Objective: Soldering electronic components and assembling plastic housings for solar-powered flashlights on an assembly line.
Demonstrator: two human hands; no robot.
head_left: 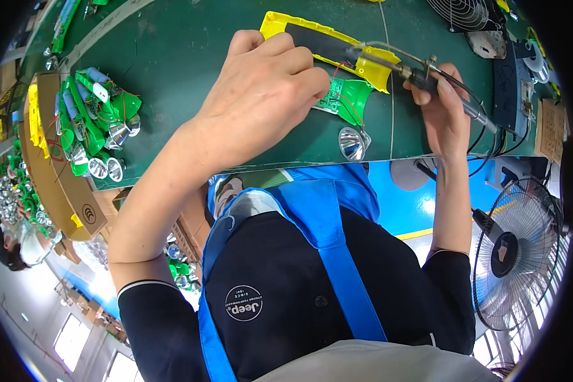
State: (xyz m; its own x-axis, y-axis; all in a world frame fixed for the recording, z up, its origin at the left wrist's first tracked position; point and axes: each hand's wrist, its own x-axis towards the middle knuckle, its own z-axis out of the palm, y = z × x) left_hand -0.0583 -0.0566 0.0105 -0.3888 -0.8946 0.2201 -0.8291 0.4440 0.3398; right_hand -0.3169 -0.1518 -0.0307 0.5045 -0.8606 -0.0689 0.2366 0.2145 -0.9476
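My right hand (449, 114) grips a soldering iron (420, 78) with a thin curved feed tube along it. Its tip end points left, over a yellow plastic half-shell (377, 74) with a dark inner face. Curled into a pinch, my left hand (261, 83) is at the shell's near side; its fingertips are hidden, so what it holds cannot be made out. Beside those fingers lies a green plastic piece with a circuit board (350, 102) and thin red wires. Wires run from it to a shiny reflector cup (353, 143) near the table's front edge.
Several green lamp assemblies (92, 121) with reflectors and blue cells are heaped at left, beside a cardboard box (57, 184). A dark soldering unit (512, 89) with cables stands at right. A standing fan (516, 254) is below it, and a smaller round fan guard (461, 13) is at far right.
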